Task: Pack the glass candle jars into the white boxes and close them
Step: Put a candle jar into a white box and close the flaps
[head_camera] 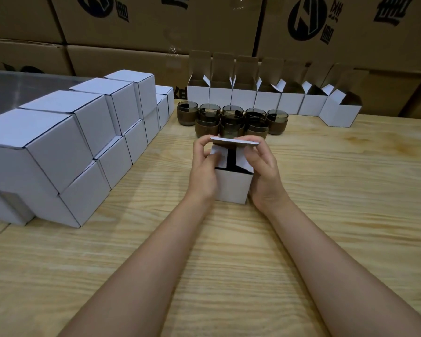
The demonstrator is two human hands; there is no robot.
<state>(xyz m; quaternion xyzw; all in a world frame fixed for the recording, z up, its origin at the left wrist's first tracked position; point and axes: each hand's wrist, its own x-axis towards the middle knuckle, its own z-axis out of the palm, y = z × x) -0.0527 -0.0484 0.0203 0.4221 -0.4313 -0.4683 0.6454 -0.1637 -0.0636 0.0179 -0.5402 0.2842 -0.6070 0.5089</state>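
Two tiers of closed white boxes point(66, 132) are lining the surface point(326, 190) at left, stacked clear of the work; open boxes point(243, 99) and candle jars point(231, 117) are waiting behind, within reach. Centre, one box point(232, 188) is standing upright, mouth upward, roughly cubic with no marked long axis. The left grip point(203, 171) and right grip point(265, 176) are each pinching its lid point(236, 142), steadying both walls, presumably for tucking.

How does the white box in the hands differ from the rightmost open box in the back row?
The box in the hands has its side flaps folded in and its lid bent forward; the rightmost open box has its lid standing up. The left hand and right hand grip the box in the hands; the rightmost open box stands untouched. Both are white and sit on the wooden table.
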